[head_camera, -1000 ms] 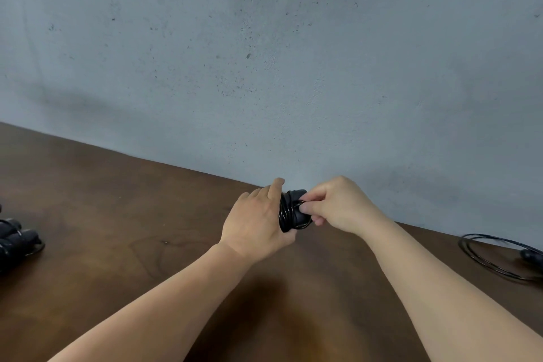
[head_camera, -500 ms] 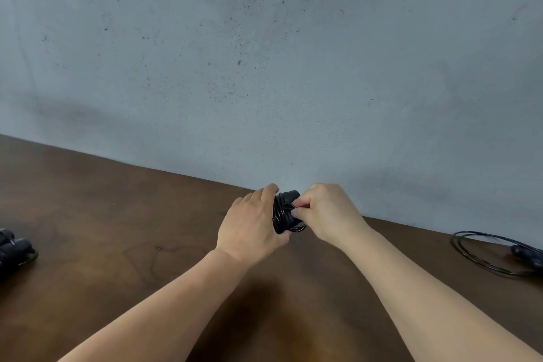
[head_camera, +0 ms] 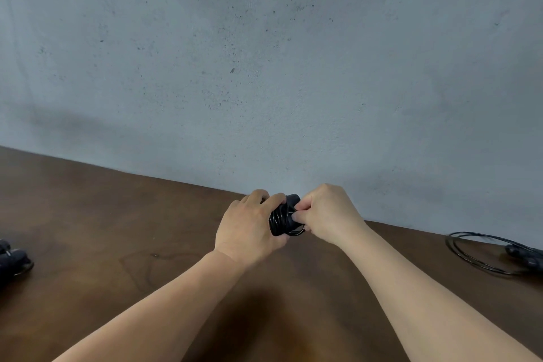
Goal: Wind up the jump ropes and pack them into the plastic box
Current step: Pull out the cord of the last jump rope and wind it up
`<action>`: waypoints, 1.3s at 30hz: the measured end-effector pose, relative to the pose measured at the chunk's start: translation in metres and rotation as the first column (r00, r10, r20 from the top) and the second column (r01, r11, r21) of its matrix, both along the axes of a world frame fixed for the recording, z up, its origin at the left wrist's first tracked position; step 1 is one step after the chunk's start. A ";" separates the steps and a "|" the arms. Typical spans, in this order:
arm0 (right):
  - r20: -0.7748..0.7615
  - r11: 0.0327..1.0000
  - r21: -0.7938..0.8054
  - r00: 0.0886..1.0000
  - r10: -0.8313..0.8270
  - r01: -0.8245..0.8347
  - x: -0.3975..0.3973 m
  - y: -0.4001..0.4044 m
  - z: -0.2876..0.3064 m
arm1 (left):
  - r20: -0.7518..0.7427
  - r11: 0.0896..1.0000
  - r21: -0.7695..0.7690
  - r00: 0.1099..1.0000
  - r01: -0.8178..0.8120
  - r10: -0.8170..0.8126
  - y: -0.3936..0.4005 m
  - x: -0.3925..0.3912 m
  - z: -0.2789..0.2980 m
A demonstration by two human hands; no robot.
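We see both hands meeting over the far part of the dark brown wooden table point(head_camera: 117, 229), close to the wall. Between them is a black jump rope wound into a tight bundle point(head_camera: 283, 216): thin glossy cord lies in many turns around the black handles, and one rounded handle end shows at the top of the bundle. A small loop of cord sticks out at its lower right side.

Our left hand point(head_camera: 249, 232) grips the bundle from the left, with the fingers curled over its top and the thumb side below. Our right hand point(head_camera: 326, 214) is closed at the right side of the bundle and pinches the cord between thumb and fingertips. The bundle is held above the table; we cannot tell if it touches the surface.

Far to the left of the left hand, at the picture edge, lies a second black wound rope bundle point(head_camera: 13, 258) on the table. Far to the right of the right hand lies a loose black rope in wide thin loops point(head_camera: 476, 256) with dark handles beside it.

Behind the table stands a grey concrete wall point(head_camera: 264, 67) with small dark specks.
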State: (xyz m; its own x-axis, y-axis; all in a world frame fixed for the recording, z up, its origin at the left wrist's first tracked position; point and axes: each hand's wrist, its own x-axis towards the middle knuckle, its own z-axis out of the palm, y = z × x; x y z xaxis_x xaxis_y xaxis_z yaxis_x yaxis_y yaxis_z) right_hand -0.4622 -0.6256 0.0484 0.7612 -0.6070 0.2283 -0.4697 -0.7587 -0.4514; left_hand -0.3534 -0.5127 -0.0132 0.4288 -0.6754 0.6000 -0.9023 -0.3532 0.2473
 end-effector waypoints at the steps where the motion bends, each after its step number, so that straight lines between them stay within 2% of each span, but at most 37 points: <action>1: 0.016 1.000 0.022 1.000 0.017 -0.017 -0.001 -0.001 -0.001 | -0.007 1.000 0.002 1.000 0.006 -0.006 0.000 0.001 0.000; 6: 0.103 0.991 0.099 0.992 0.079 -0.090 -0.006 -0.003 -0.002 | -0.050 0.999 -0.014 0.998 0.032 -0.033 0.000 0.003 0.001; 10: 0.109 0.994 0.032 0.989 0.101 -0.105 -0.001 0.000 -0.005 | -0.064 0.998 -0.053 0.998 0.016 -0.019 -0.002 0.004 0.002; 18: 0.155 0.994 -0.069 0.983 0.099 -0.089 0.004 0.009 -0.011 | 0.004 0.998 -0.057 1.000 0.005 -0.005 -0.002 0.008 -0.006; 26: -0.024 0.948 -0.277 0.987 0.157 -0.158 0.010 0.011 0.014 | 0.126 1.000 -0.027 0.992 0.008 -0.005 -0.003 0.007 0.002; 33: -0.163 0.932 -0.340 0.984 0.072 -0.124 0.017 0.023 0.018 | 0.071 0.999 0.033 0.997 0.011 -0.013 -0.004 0.004 0.006; 39: -0.283 0.846 -0.500 0.958 0.042 -0.185 0.021 0.028 0.012 | 0.048 0.998 0.055 0.999 0.004 -0.007 -0.004 0.003 0.002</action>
State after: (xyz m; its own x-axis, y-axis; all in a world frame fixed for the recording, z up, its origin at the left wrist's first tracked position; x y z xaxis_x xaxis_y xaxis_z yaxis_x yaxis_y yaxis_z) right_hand -0.4414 -0.5978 0.0600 0.8915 -0.3600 0.2751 -0.4082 -0.9017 0.1427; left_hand -0.3509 -0.5171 -0.0108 0.3964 -0.7101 0.5819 -0.9147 -0.3599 0.1839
